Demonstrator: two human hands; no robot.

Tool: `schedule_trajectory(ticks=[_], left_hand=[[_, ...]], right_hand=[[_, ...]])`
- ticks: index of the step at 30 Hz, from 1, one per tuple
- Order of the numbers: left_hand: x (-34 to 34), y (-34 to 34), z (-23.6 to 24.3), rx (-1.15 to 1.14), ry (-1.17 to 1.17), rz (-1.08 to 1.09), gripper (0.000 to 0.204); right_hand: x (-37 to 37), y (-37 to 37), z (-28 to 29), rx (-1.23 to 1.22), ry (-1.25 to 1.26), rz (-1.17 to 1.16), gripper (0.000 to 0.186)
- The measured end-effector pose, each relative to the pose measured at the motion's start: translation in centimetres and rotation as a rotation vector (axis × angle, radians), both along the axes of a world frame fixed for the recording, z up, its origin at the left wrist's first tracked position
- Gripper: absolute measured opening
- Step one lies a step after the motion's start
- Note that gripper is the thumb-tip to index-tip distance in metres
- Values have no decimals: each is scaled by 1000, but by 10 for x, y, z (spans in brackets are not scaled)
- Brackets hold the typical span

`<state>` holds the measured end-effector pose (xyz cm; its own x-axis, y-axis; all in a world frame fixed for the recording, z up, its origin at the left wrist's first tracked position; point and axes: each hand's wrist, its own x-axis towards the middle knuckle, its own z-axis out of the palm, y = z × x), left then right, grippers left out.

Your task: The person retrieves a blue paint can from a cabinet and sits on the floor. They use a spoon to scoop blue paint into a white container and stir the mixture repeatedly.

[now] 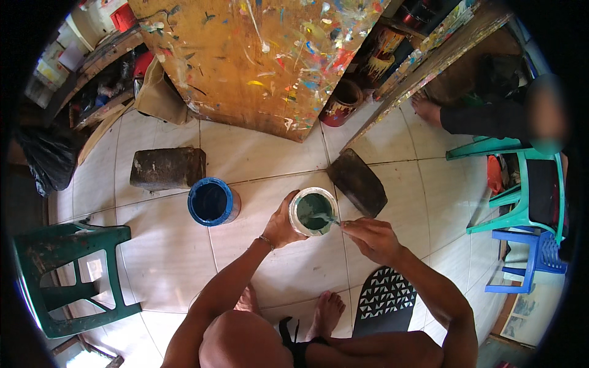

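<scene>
A round paint can (332, 201) with a white rim holds grey-green paint and stands on the tiled floor in front of me. My left hand (281, 224) is wrapped round its left side. In my right hand (373, 239), pinched between the fingers, is a thin paint-coated stirring stick (323, 216). Its far end dips into the paint; I cannot tell the exact shape of that end. To the left, apart from my hands, stands a second can (232, 207) with a blue-smeared rim and dark blue inside.
Two dark blocks (165, 168) (359, 183) lie beyond the cans. A paint-splattered board (257, 67) leans at the back, beside a dark red can (342, 104). A green stool (80, 270) stands left, a patterned mat (386, 300) lies near right. Another person's leg (478, 122) reaches in beside a teal chair (521, 184).
</scene>
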<state>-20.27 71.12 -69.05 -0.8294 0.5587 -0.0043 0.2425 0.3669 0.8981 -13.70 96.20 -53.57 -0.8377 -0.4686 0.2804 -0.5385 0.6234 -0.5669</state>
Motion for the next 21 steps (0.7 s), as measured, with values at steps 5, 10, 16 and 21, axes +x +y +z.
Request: schedule_trajectory(ticks=[5,10,16,21], left_hand=[[4,1,-1,38,-31,30,142],[16,-16,-1,-1,-79,88,159],[91,-104,-4,39,-173,507,97],[73,-182,-21,-72,109,968,124]], right_hand=[[4,-4,4,-43,-94,-125,22],[-1,-2,-3,-441,-370,-525,13],[0,11,-20,-967,-618,-819,22],[0,-1,-29,-1165,-672,-874,19]])
